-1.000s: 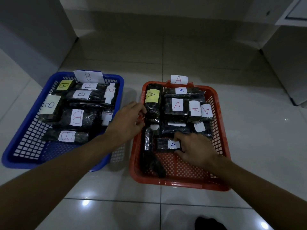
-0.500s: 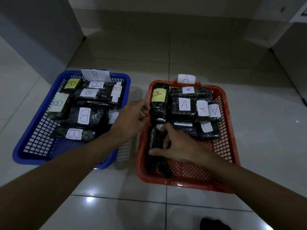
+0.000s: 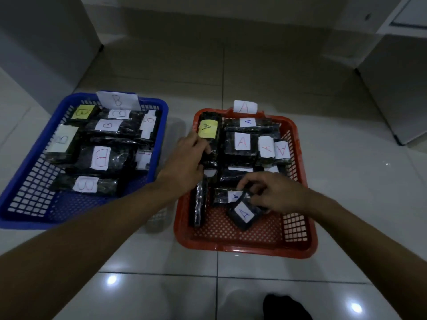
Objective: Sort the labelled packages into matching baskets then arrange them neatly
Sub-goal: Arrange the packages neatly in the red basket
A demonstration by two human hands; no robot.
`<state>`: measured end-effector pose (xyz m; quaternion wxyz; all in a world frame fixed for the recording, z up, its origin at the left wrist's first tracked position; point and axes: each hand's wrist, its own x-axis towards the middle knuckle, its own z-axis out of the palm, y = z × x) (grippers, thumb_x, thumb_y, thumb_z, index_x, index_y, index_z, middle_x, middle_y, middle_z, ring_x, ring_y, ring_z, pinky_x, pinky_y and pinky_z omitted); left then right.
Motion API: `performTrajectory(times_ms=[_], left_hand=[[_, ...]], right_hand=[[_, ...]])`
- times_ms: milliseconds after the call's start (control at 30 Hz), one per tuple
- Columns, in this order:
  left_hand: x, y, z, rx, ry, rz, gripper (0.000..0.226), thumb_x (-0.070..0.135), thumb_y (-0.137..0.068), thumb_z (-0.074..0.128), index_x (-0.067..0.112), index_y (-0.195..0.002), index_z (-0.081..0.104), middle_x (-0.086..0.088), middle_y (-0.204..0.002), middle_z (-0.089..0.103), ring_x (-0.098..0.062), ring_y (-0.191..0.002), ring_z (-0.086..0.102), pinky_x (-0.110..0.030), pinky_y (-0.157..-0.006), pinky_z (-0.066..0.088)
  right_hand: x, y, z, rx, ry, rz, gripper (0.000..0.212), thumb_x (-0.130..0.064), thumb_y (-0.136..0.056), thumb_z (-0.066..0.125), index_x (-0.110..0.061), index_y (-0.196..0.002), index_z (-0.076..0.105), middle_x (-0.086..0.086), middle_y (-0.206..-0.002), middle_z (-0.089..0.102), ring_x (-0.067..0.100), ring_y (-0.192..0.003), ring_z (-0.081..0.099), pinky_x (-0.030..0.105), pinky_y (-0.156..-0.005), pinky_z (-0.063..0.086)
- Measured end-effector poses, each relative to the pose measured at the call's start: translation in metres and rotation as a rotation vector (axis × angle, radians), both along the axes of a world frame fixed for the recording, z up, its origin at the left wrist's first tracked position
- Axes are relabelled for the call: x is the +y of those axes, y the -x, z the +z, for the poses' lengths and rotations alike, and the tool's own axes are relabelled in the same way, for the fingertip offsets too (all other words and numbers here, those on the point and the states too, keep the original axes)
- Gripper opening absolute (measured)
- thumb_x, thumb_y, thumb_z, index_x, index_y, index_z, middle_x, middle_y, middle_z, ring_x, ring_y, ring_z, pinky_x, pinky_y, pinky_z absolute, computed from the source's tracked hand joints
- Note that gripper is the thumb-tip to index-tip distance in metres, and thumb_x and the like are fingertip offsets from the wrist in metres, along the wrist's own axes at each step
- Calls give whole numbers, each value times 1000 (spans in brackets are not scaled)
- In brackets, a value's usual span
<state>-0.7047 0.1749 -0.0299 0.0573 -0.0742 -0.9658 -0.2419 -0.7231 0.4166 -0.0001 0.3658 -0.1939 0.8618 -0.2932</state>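
A red basket [image 3: 245, 247] tagged A sits on the right, holding several black wrapped packages with A labels. A blue basket [image 3: 30, 204] tagged B on the left holds several B packages. My left hand [image 3: 184, 162] is at the red basket's left wall, fingers on the tall package with the yellow A label [image 3: 208, 128]. My right hand [image 3: 272, 192] pinches a small black package with a white A label [image 3: 242, 214], tilted above the basket floor. Another small A package [image 3: 225, 196] lies just behind it. A long dark package [image 3: 199, 204] stands along the left wall.
Both baskets rest on glossy white floor tiles [image 3: 161, 285]. White cabinets stand at the left [image 3: 41, 42] and right [image 3: 397, 88]. A dark object [image 3: 284, 308] shows at the bottom edge.
My right hand moved right from the long package and picked up a small A package, tilting it. My left hand slid further onto the yellow-labelled package.
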Motion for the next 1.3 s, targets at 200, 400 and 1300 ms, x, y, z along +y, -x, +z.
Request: performTrajectory(times_ms=[200,400,1300], left_hand=[[13,-16,-4,37,164,40,35,7,-77,65,15,-110,56,-5,-118,48,-24,-114,38,-38,-95,40],[14,-17,-7,60,203,59,32,12,-77,66,15,-107,56,-4,-114,51,-24,-111,39,-38,-91,40],[2,-21,16,-265,437,-174,46,22,-81,63,44,-120,58,25,-134,48,-24,-137,12,-44,-109,17]], right_hand=[[32,19,20,175,-332,253,27,-8,-89,57,-24,-106,72,-5,-118,64,12,-107,59,17,-74,52],[30,-7,-1,698,-462,191,21,-11,-83,70,-20,-102,68,1,-106,64,20,-98,63,34,-76,56],[15,-34,-34,608,-540,254,64,-61,-85,56,-23,-135,44,2,-136,53,24,-129,41,45,-113,30]])
